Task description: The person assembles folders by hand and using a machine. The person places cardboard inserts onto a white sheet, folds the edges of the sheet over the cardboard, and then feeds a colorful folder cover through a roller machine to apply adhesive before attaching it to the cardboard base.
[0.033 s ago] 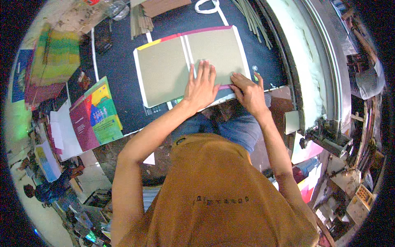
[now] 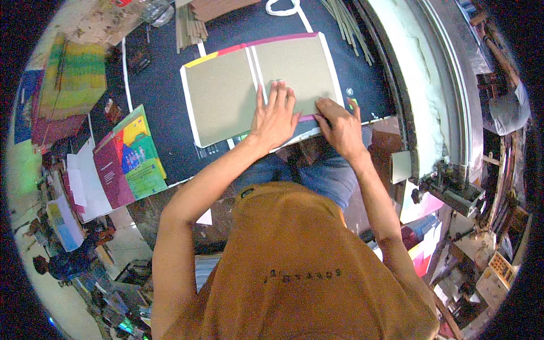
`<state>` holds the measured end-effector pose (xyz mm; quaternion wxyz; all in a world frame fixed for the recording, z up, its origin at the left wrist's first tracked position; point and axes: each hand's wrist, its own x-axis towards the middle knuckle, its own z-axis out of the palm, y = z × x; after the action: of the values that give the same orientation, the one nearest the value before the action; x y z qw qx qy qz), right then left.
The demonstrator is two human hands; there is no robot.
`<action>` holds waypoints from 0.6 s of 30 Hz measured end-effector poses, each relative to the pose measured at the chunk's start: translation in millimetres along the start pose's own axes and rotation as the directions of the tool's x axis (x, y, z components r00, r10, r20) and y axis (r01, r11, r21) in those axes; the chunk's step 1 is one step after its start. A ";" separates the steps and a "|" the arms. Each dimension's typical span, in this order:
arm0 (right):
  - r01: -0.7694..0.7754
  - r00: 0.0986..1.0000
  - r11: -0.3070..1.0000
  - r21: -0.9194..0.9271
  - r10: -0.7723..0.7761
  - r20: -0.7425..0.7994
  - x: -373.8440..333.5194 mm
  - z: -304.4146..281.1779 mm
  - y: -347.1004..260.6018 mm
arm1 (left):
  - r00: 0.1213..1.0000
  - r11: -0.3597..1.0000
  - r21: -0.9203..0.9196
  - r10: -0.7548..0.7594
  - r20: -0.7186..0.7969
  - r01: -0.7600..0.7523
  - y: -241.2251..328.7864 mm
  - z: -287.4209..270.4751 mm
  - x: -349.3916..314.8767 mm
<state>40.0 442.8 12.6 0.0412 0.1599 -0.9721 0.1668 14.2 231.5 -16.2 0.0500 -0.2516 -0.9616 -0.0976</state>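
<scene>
An opened-out book cover (image 2: 219,93) lies on the dark tabletop, its two grey-brown boards facing up with white strips between them. Yellow, red and purple turned-in paper borders its far edge. My left hand (image 2: 274,120) rests on it near the middle, fingers stretched forward and palm down. At the near edge of the right-hand board, my right hand (image 2: 341,126) has its fingers bent over the border and its thumb close against them, gripping the edge. A purple strip of the cover paper (image 2: 306,118) shows between my hands; part of the near edge is hidden beneath them.
Printed colourful covers (image 2: 135,156) lie on the table's left side, with a tall stack (image 2: 71,85) beyond. Cardboard strips (image 2: 190,28), a white tape roll (image 2: 282,7) and thin board strips (image 2: 345,25) lie at the back. A pale machine (image 2: 416,73) borders the right. A person (image 2: 73,262) is at far left.
</scene>
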 end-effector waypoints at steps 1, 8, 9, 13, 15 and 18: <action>-0.028 0.999 1.000 0.003 0.028 -0.022 0.4 3.5 -6.1 | 1.000 1.000 0.029 -0.005 0.025 0.004 -1.0 2.6 2.2; 0.024 0.990 1.000 -0.003 -0.024 -0.137 42.3 48.8 -18.1 | 0.999 0.986 -0.163 -0.024 -0.023 0.020 -14.0 7.3 17.7; 0.037 0.986 0.999 -0.009 -0.038 -0.161 52.4 52.1 -17.6 | 0.999 0.978 -0.208 -0.040 -0.031 0.033 -16.6 10.7 18.3; 0.013 0.994 0.999 -0.038 -0.017 -0.106 65.6 59.0 -14.5 | 0.959 0.843 -0.538 -0.138 -0.246 -0.017 -34.0 14.1 13.5; 0.013 0.995 1.000 -0.024 -0.015 -0.096 69.3 59.3 -12.1 | 0.953 0.886 -0.463 -0.135 -0.271 -0.006 -47.4 8.7 -5.0; -0.020 0.996 0.997 -0.080 0.013 -0.087 68.7 65.2 -20.9 | 0.994 0.994 0.041 -0.097 -0.042 0.099 -68.9 -6.6 -45.3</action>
<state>-19.9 381.7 -33.0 0.0881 0.1429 -0.9766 0.1344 19.8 149.7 -27.5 0.0697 -0.2010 -0.9735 -0.0844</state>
